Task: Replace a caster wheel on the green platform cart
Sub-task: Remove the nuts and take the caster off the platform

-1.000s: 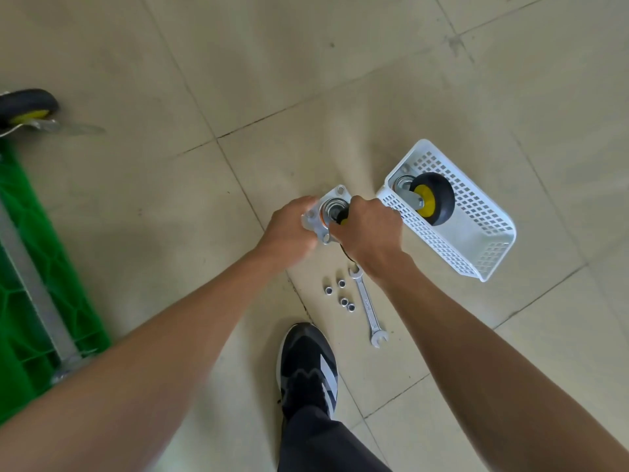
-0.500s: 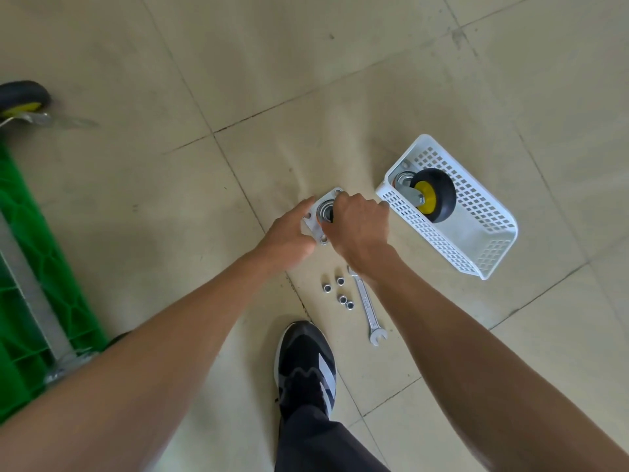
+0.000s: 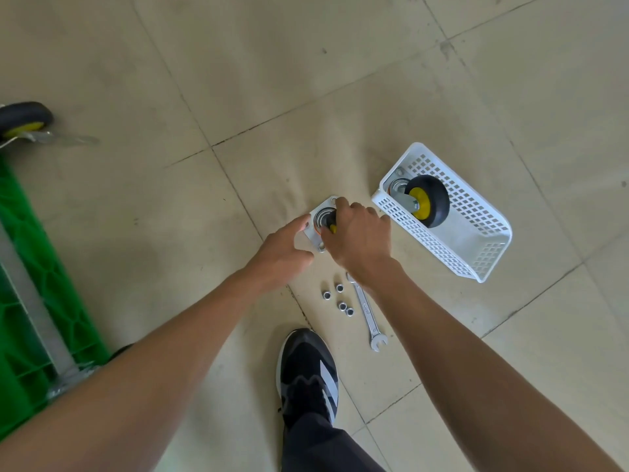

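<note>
A: Beige tiled floor [image 3: 238,80]; the caster wheel [image 3: 325,221] sits mid-frame, beside the white basket [image 3: 476,253].

B: Right hand [image 3: 360,240] wraps its wheel; left hand [image 3: 282,250], fingers straight, steadies the mounting plate. Heavy, rigid steel: hold the plate edges.

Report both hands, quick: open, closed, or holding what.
Left hand: open, straight fingertips touching the mounting plate of the caster.
Right hand: closed around the caster's wheel, holding it.

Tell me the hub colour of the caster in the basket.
Yellow hub, black tyre on the caster; head view.
</note>
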The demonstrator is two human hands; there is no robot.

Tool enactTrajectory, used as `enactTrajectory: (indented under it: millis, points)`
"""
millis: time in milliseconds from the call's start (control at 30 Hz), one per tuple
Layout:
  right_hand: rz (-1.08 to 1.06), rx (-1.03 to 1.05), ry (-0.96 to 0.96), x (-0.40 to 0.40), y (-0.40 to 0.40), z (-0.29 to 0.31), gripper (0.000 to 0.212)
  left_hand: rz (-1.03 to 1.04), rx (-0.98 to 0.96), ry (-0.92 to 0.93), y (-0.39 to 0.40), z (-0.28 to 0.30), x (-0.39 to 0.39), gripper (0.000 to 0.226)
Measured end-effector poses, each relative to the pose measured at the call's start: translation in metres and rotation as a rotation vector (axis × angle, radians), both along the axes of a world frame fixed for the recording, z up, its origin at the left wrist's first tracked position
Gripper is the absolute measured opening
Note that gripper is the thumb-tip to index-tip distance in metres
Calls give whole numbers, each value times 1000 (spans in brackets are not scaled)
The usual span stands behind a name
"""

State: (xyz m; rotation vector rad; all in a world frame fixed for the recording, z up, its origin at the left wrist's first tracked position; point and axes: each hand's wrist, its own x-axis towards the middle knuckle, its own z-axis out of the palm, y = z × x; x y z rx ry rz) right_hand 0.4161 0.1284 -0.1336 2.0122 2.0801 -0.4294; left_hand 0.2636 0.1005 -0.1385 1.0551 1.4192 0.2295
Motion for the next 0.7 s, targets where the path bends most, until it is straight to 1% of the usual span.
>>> enactTrajectory:
  millis: [100,167,233,333,400,467,533,600,700]
  points:
    - [-68,72,123,7,-2,11,40,17,76,-43,5,14,3,75]
    - [-120,151,210,16,0,19,41,28,109,-59,10,19,5,76]
    - [-165,239,263,29,5,28,41,20,135,-63,16,22,8,70]
    - [-251,303,285,53,15,37,37,-102,256,-30,24,29,17,55]
    - [-306,323,256,70,21,41,36,-193,324,18,30,31,24,65]
    - [-359,313,236,86,24,42,34,-262,370,46,35,36,33,73]
    - [-430,251,232,99,26,41,38,-334,409,64,40,43,44,73]
    - [-492,169,237,111,29,36,50,-422,439,72,45,49,54,71]
    - [-587,79,327,122,33,29,70,-524,435,109,54,50,67,73]
